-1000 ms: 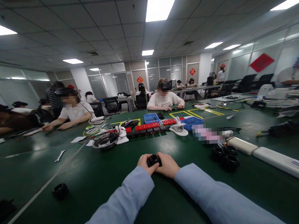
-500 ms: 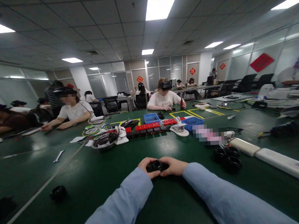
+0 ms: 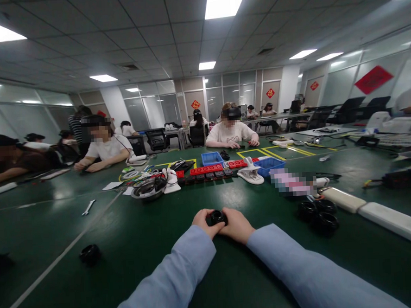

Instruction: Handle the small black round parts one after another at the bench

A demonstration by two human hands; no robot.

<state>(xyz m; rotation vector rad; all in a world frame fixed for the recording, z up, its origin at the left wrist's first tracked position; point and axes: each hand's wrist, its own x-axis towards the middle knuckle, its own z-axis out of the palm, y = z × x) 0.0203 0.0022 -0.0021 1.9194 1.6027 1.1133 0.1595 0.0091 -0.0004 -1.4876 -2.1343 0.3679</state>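
Note:
A black, round, ring-like part (image 3: 217, 217) with a hole in its top is held between my two hands, over the green table (image 3: 157, 277). My left hand (image 3: 201, 220) is closed around its left side, thumb across the front. From the right, my right hand (image 3: 238, 225) closes on the same part, its fingers partly hidden behind it. Several similar black rings (image 3: 326, 222) stand in a cluster to the right of my hands. Another black ring (image 3: 90, 255) lies alone to the left.
Ahead are a metal bowl (image 3: 148, 191) of cables, a row of red and black blocks (image 3: 211, 171), blue trays (image 3: 212, 159) and a white clamp base (image 3: 251, 175). A wrench (image 3: 88, 207) lies left; long white bars (image 3: 398, 223) lie right. A person (image 3: 230, 131) sits opposite.
My right hand has turned and come further over the black part, which sits slightly higher in view. The whole scene has shifted a little as my head moved. The person opposite has lowered a hand.

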